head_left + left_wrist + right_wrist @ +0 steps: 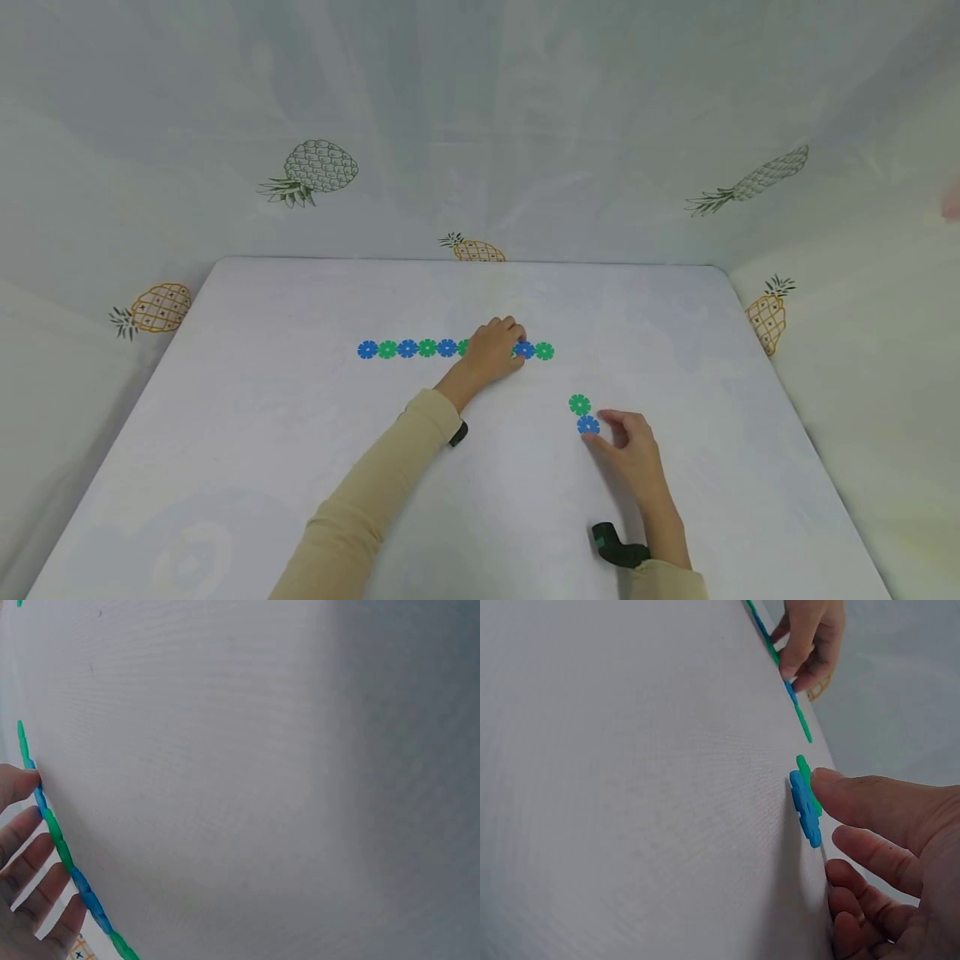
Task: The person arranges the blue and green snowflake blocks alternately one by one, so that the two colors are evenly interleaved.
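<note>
A row of linked notched plastic discs, alternately blue (407,348) and green (427,347), lies across the table. My left hand (491,346) covers part of this row. Its thumb and index finger pinch a blue disc (525,350) near the right end, beside the green end disc (544,351). Closer to me, a green disc (580,404) is joined to or touches another blue disc (588,425). My right hand (633,454) has thumb and index fingertip at opposite edges of that blue disc, pinching it. In the right wrist view, the blue disc (805,810) partly hides the green one.
The white table (262,458) extends around both hands. A pale curtain with pineapple prints (321,167) hangs behind and at the sides. Dark straps with a black device (617,546) sit on the right wrist, and another dark piece (459,434) shows at the left wrist.
</note>
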A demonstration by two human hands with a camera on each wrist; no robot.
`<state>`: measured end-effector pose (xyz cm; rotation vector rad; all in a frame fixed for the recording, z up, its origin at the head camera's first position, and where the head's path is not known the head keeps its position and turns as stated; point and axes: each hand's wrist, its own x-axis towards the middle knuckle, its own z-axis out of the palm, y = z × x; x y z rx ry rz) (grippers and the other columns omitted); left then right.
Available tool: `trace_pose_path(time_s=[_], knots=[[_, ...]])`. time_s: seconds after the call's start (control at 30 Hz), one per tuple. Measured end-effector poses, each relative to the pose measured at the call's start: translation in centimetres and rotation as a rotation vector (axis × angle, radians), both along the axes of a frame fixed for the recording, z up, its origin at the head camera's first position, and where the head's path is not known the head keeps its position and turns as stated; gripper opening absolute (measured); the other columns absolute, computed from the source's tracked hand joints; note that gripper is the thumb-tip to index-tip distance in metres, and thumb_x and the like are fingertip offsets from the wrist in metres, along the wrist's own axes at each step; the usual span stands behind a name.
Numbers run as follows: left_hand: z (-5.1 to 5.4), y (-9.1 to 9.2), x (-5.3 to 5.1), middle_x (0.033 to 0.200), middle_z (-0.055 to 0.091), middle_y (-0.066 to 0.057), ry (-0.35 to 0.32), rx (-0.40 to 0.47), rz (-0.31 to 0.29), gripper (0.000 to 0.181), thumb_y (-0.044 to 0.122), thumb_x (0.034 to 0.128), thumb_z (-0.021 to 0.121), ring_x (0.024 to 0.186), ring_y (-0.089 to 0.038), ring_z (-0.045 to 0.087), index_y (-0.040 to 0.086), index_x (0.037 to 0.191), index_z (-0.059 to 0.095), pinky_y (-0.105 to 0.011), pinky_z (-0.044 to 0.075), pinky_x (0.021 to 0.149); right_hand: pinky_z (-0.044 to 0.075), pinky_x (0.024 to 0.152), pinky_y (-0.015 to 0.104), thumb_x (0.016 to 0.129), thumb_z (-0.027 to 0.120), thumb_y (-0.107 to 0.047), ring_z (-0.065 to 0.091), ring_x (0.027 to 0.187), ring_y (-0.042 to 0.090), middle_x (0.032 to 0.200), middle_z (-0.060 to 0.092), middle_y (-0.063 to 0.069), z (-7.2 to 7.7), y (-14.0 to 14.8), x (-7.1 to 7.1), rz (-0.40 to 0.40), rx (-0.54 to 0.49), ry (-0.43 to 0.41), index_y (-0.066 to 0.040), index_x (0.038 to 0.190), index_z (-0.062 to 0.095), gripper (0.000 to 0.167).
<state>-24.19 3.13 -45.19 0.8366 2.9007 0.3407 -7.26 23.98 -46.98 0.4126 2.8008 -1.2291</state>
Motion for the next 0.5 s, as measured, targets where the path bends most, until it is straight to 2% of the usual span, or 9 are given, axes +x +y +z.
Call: trace_pose_path(time_s=[0.2, 0.5], knots=[[-0.19, -0.04, -0.13, 0.112, 0.055, 0.0, 0.005, 0.001, 0.0, 0.031, 0.033, 0.0874, 0.062, 0.1, -0.017, 0.049, 0.017, 0.114, 0.059, -0.031, 0.047, 0.088, 0.04, 0.094, 0.045, 0.082, 0.071, -0.02, 0.043, 0.112, 0.028, 0.12, 0.05, 0.016, -0.21, -0.42, -0.13, 0.022, 0.037, 0.045, -0.002, 0.12, 0.057, 0.045], [-0.25, -0.04, -0.11, 0.112, 0.056, 0.0, 0.017, 0.002, -0.005, 0.031, 0.033, 0.0871, 0.062, 0.099, -0.017, 0.049, 0.016, 0.114, 0.059, -0.031, 0.047, 0.087, 0.037, 0.096, 0.049, 0.083, 0.069, -0.019, 0.036, 0.116, 0.033, 0.125, 0.044, 0.019, 0.08, -0.83, -0.27, 0.018, 0.06, 0.002, -0.002, 0.121, 0.056, 0.044]])
